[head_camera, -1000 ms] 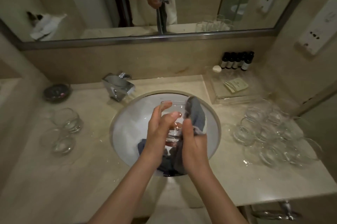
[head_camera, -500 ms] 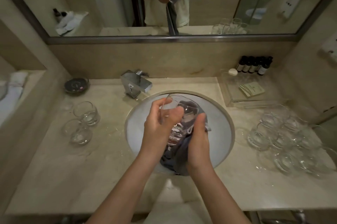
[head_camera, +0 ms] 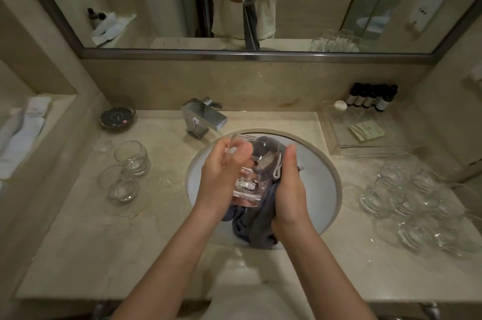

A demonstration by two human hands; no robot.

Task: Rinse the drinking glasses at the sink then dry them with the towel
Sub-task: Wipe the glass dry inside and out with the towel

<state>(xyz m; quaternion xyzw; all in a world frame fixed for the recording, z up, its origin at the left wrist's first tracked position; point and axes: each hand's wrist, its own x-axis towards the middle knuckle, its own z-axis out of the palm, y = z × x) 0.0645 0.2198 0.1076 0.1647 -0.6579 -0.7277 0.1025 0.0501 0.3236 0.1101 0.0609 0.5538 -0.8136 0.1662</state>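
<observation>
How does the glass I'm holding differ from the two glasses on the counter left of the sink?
The held glass is tilted over the sink, gripped by the left hand, while the right hand presses the grey towel into it. The two left glasses stand upright on the counter, untouched and with nothing in them. All are clear, rounded tumblers.

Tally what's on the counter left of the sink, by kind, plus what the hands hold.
Left of the sink:
Glasses: 2
Dark dish: 1
In hands:
Glass: 1, left hand
Grey towel: 1, right hand
Total: 5
</observation>
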